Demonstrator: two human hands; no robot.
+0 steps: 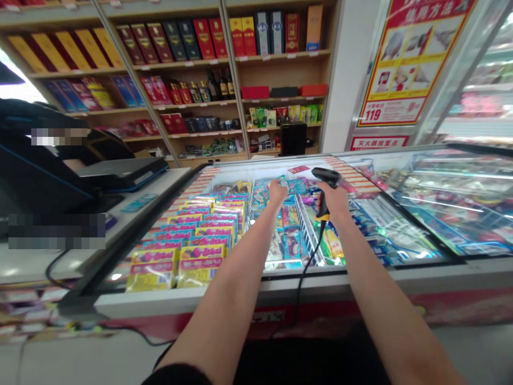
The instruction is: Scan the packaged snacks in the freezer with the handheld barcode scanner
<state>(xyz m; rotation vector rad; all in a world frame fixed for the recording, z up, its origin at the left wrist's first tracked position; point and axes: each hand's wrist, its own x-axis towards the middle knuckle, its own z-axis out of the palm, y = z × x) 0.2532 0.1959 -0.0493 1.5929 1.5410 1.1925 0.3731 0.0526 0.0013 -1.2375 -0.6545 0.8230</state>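
Observation:
My right hand (335, 201) is wrapped round the grip of a black barcode scanner (325, 175), its head pointing left above the glass-topped chest freezer (240, 286). A black cable runs from the scanner's yellow-trimmed base down over the freezer's front edge. To the left, my left hand (277, 191) pinches a flat blue packet (295, 186), which sticks out to the right in front of the scanner. Below both hands lie packaged ice creams (294, 243) in white wire baskets (308, 230). Rows of yellow and pink packs (202, 256) stand at the freezer's left.
A counter (160, 187) with a dark checkout machine (44, 166) stands at the left. Behind are shelves (188, 63) of boxes and bottles. A red and yellow wall sign (412, 64) hangs at the back right, and another freezer section (452, 198) extends right.

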